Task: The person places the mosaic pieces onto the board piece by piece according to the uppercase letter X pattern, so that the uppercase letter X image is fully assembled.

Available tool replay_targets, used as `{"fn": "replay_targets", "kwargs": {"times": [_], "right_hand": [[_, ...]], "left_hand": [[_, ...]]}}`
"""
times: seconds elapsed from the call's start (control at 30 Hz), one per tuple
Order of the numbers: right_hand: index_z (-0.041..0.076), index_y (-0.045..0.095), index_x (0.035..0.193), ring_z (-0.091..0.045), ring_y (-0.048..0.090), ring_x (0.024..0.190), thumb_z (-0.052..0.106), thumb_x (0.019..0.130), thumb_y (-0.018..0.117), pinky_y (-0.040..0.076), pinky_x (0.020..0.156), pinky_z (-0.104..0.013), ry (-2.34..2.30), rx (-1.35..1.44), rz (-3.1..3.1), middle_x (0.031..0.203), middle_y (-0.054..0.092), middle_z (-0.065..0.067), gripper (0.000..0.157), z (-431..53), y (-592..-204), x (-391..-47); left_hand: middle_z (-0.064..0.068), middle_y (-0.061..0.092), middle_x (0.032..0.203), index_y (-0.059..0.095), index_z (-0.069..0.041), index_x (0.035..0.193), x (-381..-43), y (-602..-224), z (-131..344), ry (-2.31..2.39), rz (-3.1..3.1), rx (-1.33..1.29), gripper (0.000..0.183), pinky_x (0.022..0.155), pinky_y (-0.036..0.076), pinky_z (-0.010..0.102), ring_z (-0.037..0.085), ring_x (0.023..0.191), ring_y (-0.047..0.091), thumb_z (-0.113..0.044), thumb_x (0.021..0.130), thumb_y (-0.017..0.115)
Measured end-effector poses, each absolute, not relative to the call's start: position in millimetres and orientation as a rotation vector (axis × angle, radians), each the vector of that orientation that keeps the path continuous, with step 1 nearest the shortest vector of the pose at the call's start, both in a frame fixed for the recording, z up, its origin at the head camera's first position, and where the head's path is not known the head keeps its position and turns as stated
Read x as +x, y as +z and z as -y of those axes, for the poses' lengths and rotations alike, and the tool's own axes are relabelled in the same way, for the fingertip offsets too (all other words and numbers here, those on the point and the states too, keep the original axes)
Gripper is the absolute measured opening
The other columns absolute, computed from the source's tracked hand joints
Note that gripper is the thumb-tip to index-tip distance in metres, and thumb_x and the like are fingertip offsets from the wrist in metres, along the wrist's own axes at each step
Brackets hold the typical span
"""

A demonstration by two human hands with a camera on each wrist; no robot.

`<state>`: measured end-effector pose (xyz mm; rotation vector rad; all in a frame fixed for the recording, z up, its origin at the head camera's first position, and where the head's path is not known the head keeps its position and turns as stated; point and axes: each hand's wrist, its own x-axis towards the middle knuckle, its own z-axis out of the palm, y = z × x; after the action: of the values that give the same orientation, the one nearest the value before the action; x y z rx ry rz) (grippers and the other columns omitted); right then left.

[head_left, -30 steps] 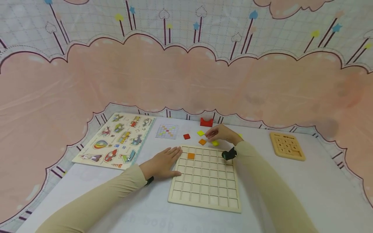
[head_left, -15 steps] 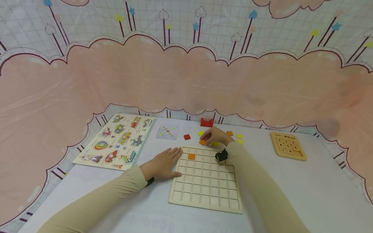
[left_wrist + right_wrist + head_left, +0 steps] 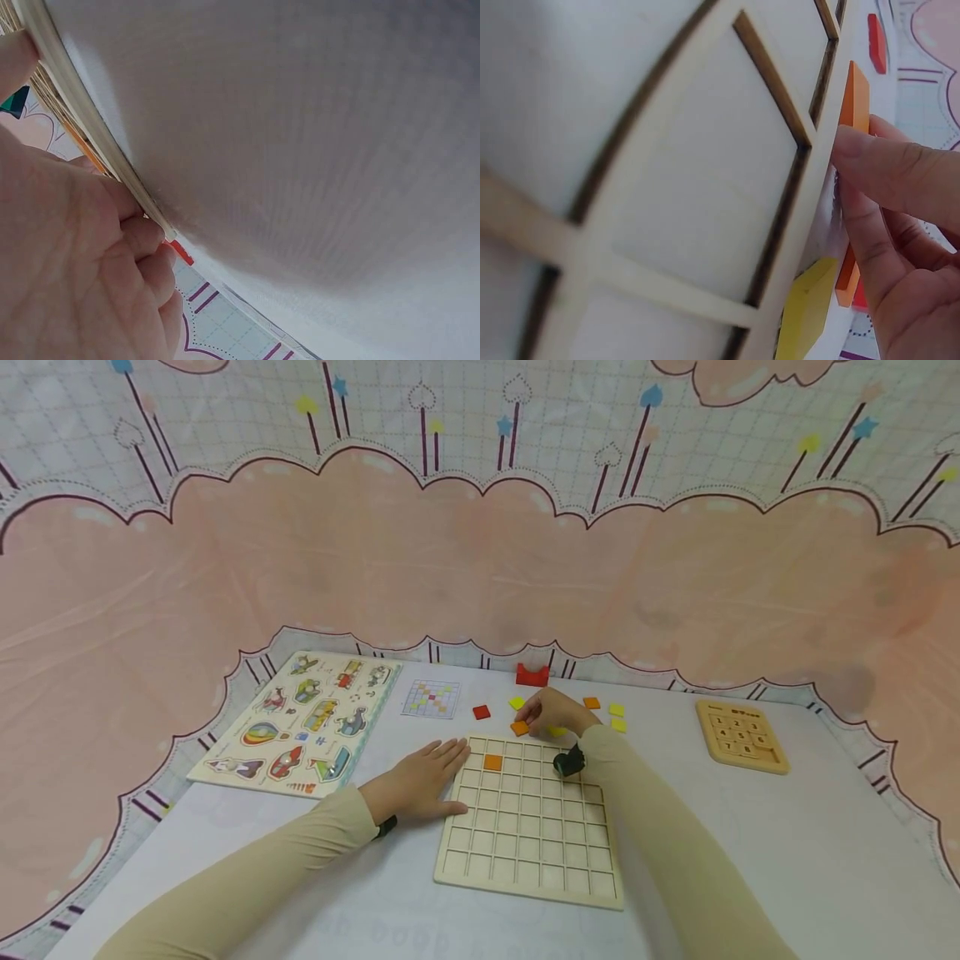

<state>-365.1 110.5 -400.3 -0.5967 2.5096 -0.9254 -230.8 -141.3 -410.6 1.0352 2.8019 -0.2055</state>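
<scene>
A wooden grid board (image 3: 528, 843) lies in front of me, one orange tile (image 3: 492, 762) set in a cell near its top left. My left hand (image 3: 420, 781) rests along the board's left edge with fingers stretched out; the left wrist view shows its fingertips (image 3: 150, 238) at the rim. Past the far edge, my right hand (image 3: 557, 710) pinches a loose orange square tile (image 3: 519, 727). Up close in the right wrist view, the thumb lies against that orange tile (image 3: 854, 94), a finger behind it. A yellow tile (image 3: 556, 731) lies partly hidden under the right hand.
Loose tiles lie beyond the board: a red tile (image 3: 481, 712), a yellow tile (image 3: 516, 702), an orange tile (image 3: 592, 702) and others. Behind is a red notched block (image 3: 532, 676). A pattern card (image 3: 431, 699) and picture puzzle (image 3: 300, 727) lie left, a number puzzle (image 3: 742, 737) right.
My right hand has moved left and closed its fingertips on the loose orange tile, uncovering tiles on its right. The left hand has stayed on the board's edge.
</scene>
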Motion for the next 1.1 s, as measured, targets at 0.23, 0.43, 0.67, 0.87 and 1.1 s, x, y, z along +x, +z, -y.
{"fn": "replay_targets", "kwargs": {"times": [0.23, 0.43, 0.67, 0.87, 1.1], "right_hand": [[0.0, 0.071, 0.103, -0.013, 0.058, 0.078, -0.005, 0.077, 0.072, 0.053, 0.082, -0.023, -0.902, -0.569, -2.508, 0.094, 0.071, -0.01, 0.026, -113, -400, -364], [0.001, 0.071, 0.104, -0.012, 0.06, 0.08, -0.001, 0.077, 0.073, 0.053, 0.083, -0.024, -0.92, -0.634, -2.513, 0.097, 0.071, -0.011, 0.027, -119, -395, -360], [-0.001, 0.069, 0.104, -0.013, 0.06, 0.082, -0.001, 0.078, 0.072, 0.053, 0.083, -0.024, -1.087, -0.65, -2.473, 0.097, 0.07, -0.012, 0.026, -124, -382, -342], [0.0, 0.07, 0.102, -0.013, 0.058, 0.08, 0.002, 0.077, 0.074, 0.052, 0.076, -0.02, -1.181, -0.604, -2.445, 0.089, 0.068, -0.007, 0.025, -125, -376, -321], [-0.001, 0.07, 0.099, -0.013, 0.059, 0.076, 0.002, 0.077, 0.075, 0.053, 0.075, -0.023, -1.216, -0.637, -2.494, 0.088, 0.068, -0.011, 0.023, -123, -376, -299]], "left_hand": [[0.016, 0.021, 0.156, 0.021, 0.001, 0.148, -231, -412, 141, -0.19, -2.794, 1.034, 0.087, 0.119, 0.02, 0.043, 0.029, 0.145, 0.021, -0.061, 0.091, 0.043], [0.015, 0.021, 0.156, 0.021, 0.0, 0.149, -230, -412, 140, -0.204, -2.789, 1.029, 0.087, 0.119, 0.02, 0.042, 0.028, 0.145, 0.02, -0.061, 0.091, 0.042], [0.016, 0.022, 0.156, 0.022, 0.001, 0.148, -230, -410, 141, -0.204, -2.804, 1.026, 0.088, 0.119, 0.021, 0.042, 0.029, 0.145, 0.022, -0.062, 0.09, 0.043], [0.014, 0.021, 0.156, 0.02, 0.0, 0.149, -230, -412, 141, -0.213, -2.806, 1.007, 0.089, 0.119, 0.019, 0.041, 0.027, 0.145, 0.02, -0.064, 0.09, 0.041], [0.014, 0.023, 0.156, 0.022, 0.0, 0.149, -231, -410, 140, -0.202, -2.814, 1.02, 0.088, 0.119, 0.021, 0.041, 0.028, 0.145, 0.022, -0.063, 0.09, 0.042]]}}
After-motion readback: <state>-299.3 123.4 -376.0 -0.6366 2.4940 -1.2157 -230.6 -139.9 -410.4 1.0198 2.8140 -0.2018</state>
